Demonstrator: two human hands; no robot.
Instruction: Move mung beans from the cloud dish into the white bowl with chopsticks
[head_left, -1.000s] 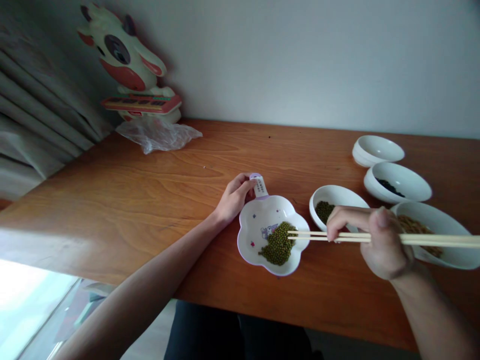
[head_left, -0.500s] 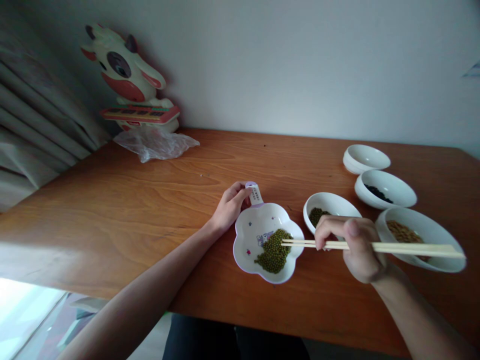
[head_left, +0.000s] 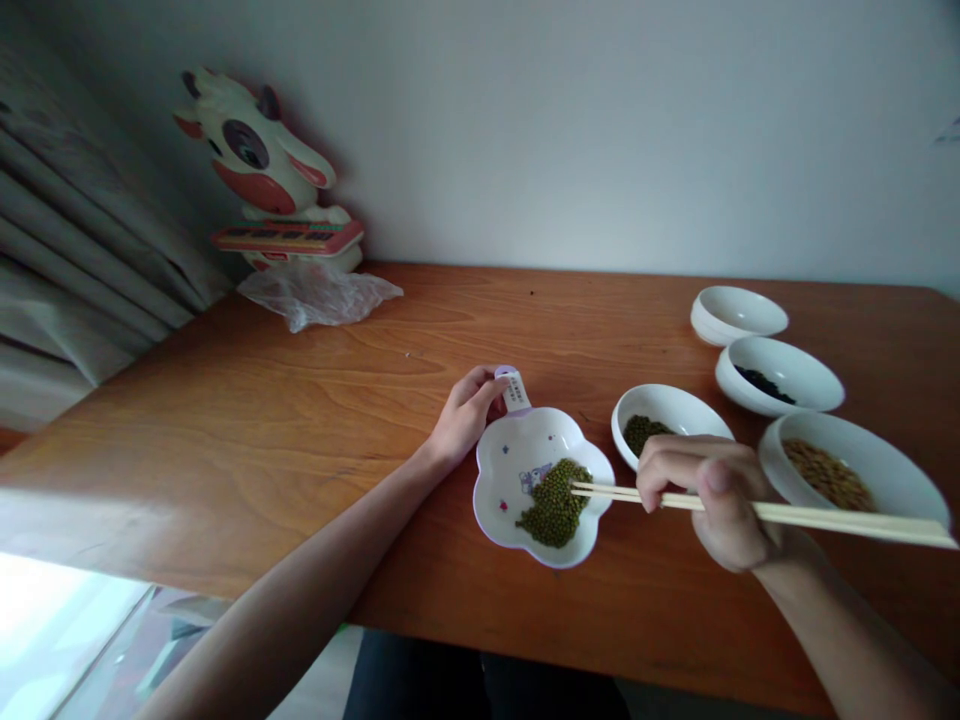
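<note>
My left hand (head_left: 466,412) is closed on the labelled handle of a white flower-shaped bowl (head_left: 495,462) with a purple rim. Green mung beans (head_left: 553,510) lie heaped in it, towards its right side. Between the fingers of my right hand (head_left: 712,500) is a pair of wooden chopsticks (head_left: 840,518); their tips touch the beans, slightly apart. Whether a bean is between the tips I cannot tell. Just behind my right hand stands a round white bowl (head_left: 686,407) with more mung beans (head_left: 643,433), partly covered by the fingers.
On the right, a white bowl (head_left: 896,480) holds tan grains (head_left: 825,474), another bowl (head_left: 806,365) holds dark pieces (head_left: 765,384), and a third (head_left: 739,313) stands behind. A cow-shaped toy keyboard (head_left: 289,235) and a crumpled plastic bag (head_left: 322,297) occupy the wooden table's (head_left: 315,420) back left.
The chopsticks have tilted a little, their rear end lower and farther right. My left hand keeps its hold on the bowl's handle. The whole view has shifted slightly.
</note>
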